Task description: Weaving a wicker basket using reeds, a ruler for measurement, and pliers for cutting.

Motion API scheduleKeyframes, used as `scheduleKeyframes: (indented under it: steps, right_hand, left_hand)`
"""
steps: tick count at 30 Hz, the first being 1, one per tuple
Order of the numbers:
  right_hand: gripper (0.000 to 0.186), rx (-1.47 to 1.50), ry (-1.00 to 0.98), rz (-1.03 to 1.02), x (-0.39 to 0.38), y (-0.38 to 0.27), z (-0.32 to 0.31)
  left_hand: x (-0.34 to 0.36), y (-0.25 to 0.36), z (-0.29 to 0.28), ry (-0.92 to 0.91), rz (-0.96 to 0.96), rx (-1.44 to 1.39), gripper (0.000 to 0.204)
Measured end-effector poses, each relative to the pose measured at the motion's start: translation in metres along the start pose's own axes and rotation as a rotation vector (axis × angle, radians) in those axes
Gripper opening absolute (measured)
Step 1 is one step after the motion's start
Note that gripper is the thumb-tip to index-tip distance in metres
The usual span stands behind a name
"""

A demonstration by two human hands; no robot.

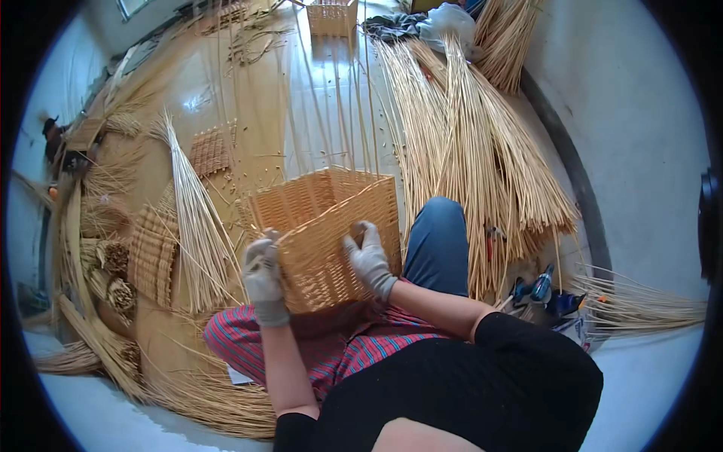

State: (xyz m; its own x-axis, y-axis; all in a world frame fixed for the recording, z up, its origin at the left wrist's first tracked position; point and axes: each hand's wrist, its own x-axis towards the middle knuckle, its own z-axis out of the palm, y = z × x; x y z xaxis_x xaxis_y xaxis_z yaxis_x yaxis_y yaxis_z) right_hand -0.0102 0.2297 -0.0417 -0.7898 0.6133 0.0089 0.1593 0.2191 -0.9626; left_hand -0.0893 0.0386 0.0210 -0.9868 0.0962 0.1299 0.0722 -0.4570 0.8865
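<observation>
A woven square basket [316, 275] of tan strands sits over my lap, tilted, with long thin stakes rising from its far edge. My left hand [263, 279], in a pale grey glove, grips the basket's left front corner with fingers curled. My right hand [367, 260], also gloved, is on the front wall toward the right, its fingers bent round a dark spot or opening in the weave that I cannot make out clearly.
Long reed bundles [452, 135] lie right of my knee [437, 248]. Woven panels [151, 256], loose strands and a pale bundle [188, 211] cover the left floor. Another basket [331, 19] stands at the back. Tools [542, 286] lie at the right, near the wall [633, 151].
</observation>
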Motion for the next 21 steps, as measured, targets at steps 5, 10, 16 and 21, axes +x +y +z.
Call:
scheduleKeyframes:
  steps: [5, 10, 16, 21]
  right_hand:
    - [0.066, -0.124, 0.019, 0.074, 0.058, 0.037, -0.041]
    - [0.078, -0.255, -0.318, 0.056, 0.058, 0.023, -0.055]
    - [0.044, 0.110, -0.252, -0.055, 0.062, -0.021, -0.088]
    - [0.049, 0.262, -0.760, -0.246, 0.087, -0.068, -0.118]
  left_hand:
    - [-0.044, -0.042, 0.102, -0.119, -0.080, 0.089, 0.010]
    - [-0.046, -0.055, 0.142, -0.055, -0.085, 0.233, 0.013]
    - [-0.041, -0.051, 0.147, -0.160, 0.151, 0.491, 0.015]
    - [-0.058, -0.010, 0.156, -0.416, 0.476, 0.660, 0.021]
